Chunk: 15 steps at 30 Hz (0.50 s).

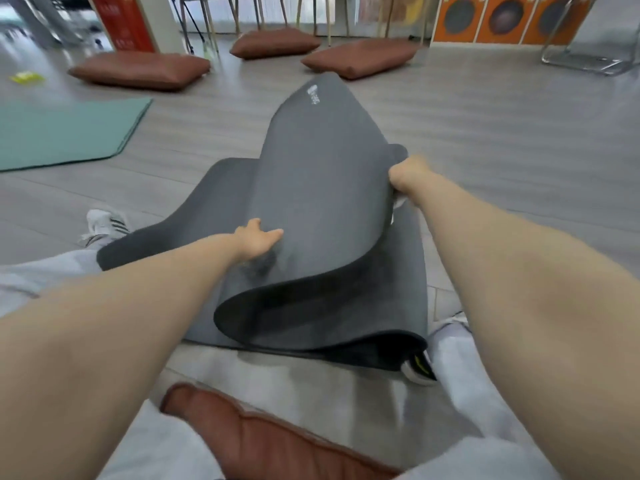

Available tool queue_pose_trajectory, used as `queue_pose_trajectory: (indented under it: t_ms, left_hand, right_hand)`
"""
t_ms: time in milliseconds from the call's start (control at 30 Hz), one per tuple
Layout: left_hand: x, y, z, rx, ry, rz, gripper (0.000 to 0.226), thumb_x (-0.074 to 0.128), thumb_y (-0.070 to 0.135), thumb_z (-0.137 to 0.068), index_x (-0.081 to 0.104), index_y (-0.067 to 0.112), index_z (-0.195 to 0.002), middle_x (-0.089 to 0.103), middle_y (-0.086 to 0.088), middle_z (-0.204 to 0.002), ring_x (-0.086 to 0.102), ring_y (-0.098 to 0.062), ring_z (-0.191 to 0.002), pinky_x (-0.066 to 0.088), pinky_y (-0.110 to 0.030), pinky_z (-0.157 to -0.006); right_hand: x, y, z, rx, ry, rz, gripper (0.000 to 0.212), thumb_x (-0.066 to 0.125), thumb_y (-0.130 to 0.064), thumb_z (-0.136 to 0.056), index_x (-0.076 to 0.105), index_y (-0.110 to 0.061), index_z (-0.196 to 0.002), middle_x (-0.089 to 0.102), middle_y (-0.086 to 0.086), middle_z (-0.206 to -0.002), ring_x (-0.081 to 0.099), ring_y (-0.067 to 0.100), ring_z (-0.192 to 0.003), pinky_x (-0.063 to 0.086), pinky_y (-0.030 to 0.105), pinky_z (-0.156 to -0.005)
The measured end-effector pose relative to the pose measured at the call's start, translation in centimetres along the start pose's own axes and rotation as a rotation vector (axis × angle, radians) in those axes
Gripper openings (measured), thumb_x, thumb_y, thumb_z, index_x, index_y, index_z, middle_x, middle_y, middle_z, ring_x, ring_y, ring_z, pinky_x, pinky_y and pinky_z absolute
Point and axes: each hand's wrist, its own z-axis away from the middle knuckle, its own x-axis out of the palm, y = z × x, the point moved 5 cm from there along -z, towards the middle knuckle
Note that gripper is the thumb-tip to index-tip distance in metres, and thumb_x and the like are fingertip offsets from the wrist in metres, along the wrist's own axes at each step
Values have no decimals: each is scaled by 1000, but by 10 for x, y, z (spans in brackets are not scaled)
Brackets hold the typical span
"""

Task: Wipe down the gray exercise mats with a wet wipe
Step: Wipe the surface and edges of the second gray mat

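At six o'clock, nearest the camera, a brown padded leather-look cushion lies between the person's legs in pale gray trousers. Just beyond it, at the centre, the thick dark gray foam exercise mat is folded over on itself on the gray wood-look floor, its upper layer lifted and arching away toward twelve o'clock. The left hand rests on the lifted layer with fingers spread and fairly straight, pressing it. At two o'clock from it, the right hand has its fingers curled around the mat's side edge, clamped on it; a scrap of white below that wrist may be the wet wipe, though I cannot tell.

The step looks like turning or unfolding the mat, not wiping. Next it needs laying flat before any wiping.

Further off, a teal flat mat lies at ten o'clock, and three brown floor cushions around twelve.
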Motion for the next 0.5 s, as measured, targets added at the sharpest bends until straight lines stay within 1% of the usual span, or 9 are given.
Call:
queue_pose_trajectory:
  t_ms: [67, 100, 167, 233, 333, 367, 433, 500]
  left_hand:
    - [20, 29, 3, 27, 0, -41, 79, 43, 57, -98, 13, 16, -158, 20, -14, -162, 24, -35, -147, 20, -41, -120]
    - [31, 43, 2, 43, -16, -70, 79, 43, 58, -97, 14, 17, -158, 22, -14, -161, 25, -36, -146, 21, -42, -120]
    - [53, 69, 2, 83, -70, -139, 79, 44, 59, -96, 16, 18, -157, 26, -15, -159, 29, -36, -144, 24, -43, -119]
    - [72, 99, 4, 125, -120, -172, 80, 46, 60, -95, 17, 18, -157, 27, -16, -158, 30, -36, -144, 26, -41, -118]
    - [90, 137, 8, 209, -185, -200, 89, 53, 65, -90, 18, 16, -156, 27, -14, -159, 30, -34, -145, 26, -40, -118]
    - [95, 145, 6, 240, -181, -221, 91, 54, 67, -88, 20, 16, -156, 28, -13, -159, 30, -34, -145, 27, -40, -118]
    - [102, 159, -5, 276, -81, -268, 87, 50, 69, -89, 23, 19, -155, 28, -14, -158, 29, -37, -144, 26, -42, -118]
    - [105, 168, -20, 236, 36, -272, 83, 44, 68, -92, 23, 17, -154, 25, -17, -158, 25, -41, -144, 23, -46, -118]
  right_hand:
    - [-45, 31, -9, 29, 68, -8, 28, 48, -8, -90, 56, 2, -115, 57, 21, -114, 52, 24, -94, 42, 31, -80]
    - [-63, 46, -11, 57, 102, -23, 34, 48, -10, -91, 54, 1, -123, 56, 20, -122, 53, 26, -100, 40, 31, -80]
    - [-93, 77, -13, 128, 162, -48, 41, 47, -12, -91, 50, -2, -131, 52, 18, -132, 52, 32, -117, 40, 31, -83]
    - [-118, 101, -8, 170, 239, -24, 41, 47, -12, -91, 50, -1, -131, 51, 18, -133, 50, 34, -122, 40, 32, -84]
    - [-150, 123, 3, 184, 332, 58, 34, 46, -13, -94, 53, 2, -125, 54, 21, -128, 52, 35, -119, 42, 33, -84]
    - [-161, 131, 4, 189, 348, 99, 33, 46, -13, -95, 54, 4, -123, 56, 21, -127, 54, 36, -117, 42, 34, -84]
    - [-188, 145, 7, 194, 391, 142, 31, 45, -14, -97, 55, 5, -119, 57, 22, -125, 56, 37, -114, 43, 34, -83]
    - [-218, 163, 4, 203, 424, 151, 31, 45, -16, -96, 57, 4, -118, 59, 21, -123, 56, 36, -113, 43, 33, -84]
